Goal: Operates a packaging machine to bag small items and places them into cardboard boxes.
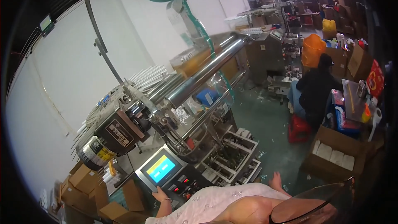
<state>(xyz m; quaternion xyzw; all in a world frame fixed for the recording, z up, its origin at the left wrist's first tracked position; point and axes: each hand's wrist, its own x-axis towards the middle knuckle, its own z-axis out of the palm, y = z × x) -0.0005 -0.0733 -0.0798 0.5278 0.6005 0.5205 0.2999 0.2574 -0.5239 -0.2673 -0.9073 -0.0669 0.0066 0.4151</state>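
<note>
My left hand (161,195), with a bracelet at its wrist, is at the lower edge of a tilted control panel (143,175). One finger stretches up against the panel's frame, and the hand looks to hold nothing. Lit in blue and yellow, the panel's touchscreen (161,169) sits just above it. Out to the right, my right hand (276,180) hangs over the green floor with its fingers apart and nothing in them. Between the hands stands the machine's open metal frame (232,157), with knobs and small red displays (181,184) beside the panel.
A motor (114,137) and a shiny steel roller (207,70) jut out above the panel. Cardboard boxes (83,182) stand at lower left. To the right are an open carton (336,153) of white packs, a red stool (299,128) and a seated person in dark clothes (319,87).
</note>
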